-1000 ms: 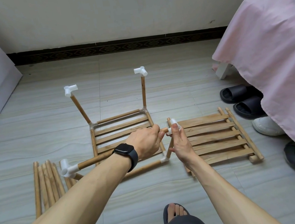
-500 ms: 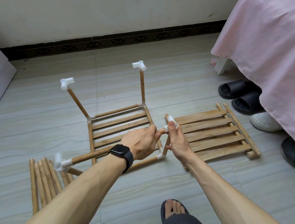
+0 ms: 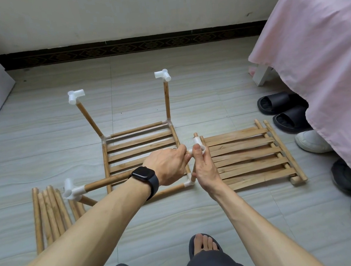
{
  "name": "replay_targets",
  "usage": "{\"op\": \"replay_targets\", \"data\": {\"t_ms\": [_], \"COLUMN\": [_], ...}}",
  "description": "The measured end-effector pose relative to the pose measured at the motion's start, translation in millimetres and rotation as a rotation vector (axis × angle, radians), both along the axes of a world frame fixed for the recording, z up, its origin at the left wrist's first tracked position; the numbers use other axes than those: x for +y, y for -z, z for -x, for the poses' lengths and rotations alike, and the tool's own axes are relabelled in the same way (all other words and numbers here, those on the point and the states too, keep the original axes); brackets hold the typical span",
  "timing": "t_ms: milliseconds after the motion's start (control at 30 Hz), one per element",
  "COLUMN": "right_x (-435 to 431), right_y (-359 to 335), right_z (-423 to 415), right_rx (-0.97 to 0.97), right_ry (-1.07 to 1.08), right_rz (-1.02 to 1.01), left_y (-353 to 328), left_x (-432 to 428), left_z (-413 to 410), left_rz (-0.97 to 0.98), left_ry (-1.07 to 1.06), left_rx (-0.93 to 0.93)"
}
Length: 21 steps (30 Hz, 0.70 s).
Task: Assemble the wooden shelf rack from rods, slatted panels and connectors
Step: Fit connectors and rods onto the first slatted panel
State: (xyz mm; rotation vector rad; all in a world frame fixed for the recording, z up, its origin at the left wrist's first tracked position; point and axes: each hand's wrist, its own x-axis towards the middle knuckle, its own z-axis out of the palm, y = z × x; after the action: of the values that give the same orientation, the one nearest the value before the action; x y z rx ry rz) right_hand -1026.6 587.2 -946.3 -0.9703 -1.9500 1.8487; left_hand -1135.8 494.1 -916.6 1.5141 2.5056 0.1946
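Wooden rod (image 3: 107, 183), gripped in curled left hand (image 3: 167, 167), meets white connector (image 3: 197, 140) pinched by right hand (image 3: 205, 169); joint-seating step, next likely needing a straight firm push.

Left hand (image 3: 167, 167) grips rod (image 3: 107, 183); right hand (image 3: 205, 170) pinches white connector (image 3: 197, 140).

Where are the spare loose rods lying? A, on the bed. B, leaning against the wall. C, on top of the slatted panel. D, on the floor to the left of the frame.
D: the loose rods lie side by side on the floor, left of the half-built frame.
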Motion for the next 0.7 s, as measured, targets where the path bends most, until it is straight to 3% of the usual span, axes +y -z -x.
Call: {"op": "replay_targets", "data": {"t_ms": [300,367,467,533,633,700], "right_x": [6.3,11.2,18.2,20.2,30.9,47.0], "right_y": [1.6,1.1,1.5,0.9,-8.8,-15.4], "right_z": [-1.0,-2.5,-2.5,-1.0,0.5,2.5], "right_rx": [0.001,-0.021,-0.039,-0.051,-0.078,-0.096], "right_ry": [-0.059,-0.075,-0.099,-0.107,-0.132,-0.122], "right_rz": [-0.039,-0.034,-0.089,-0.057,0.065,0.161], "left_y": [-24.6,-42.2,-56.4,-52.4,-39.1,-29.3], "left_x": [-14.5,-46.3,-119.5,-163.7,-208.2,-229.5], "left_z": [17.4,44.7,83.0,93.1,91.8,86.1], "left_rz": [0.121,0.049,-0.078,-0.219,-0.695,-0.873], "left_ry": [0.021,-0.111,-0.485,-0.773,-1.14,-1.278], "left_rx": [-0.004,-0.016,-0.053,-0.207,-0.696,-0.915]}}
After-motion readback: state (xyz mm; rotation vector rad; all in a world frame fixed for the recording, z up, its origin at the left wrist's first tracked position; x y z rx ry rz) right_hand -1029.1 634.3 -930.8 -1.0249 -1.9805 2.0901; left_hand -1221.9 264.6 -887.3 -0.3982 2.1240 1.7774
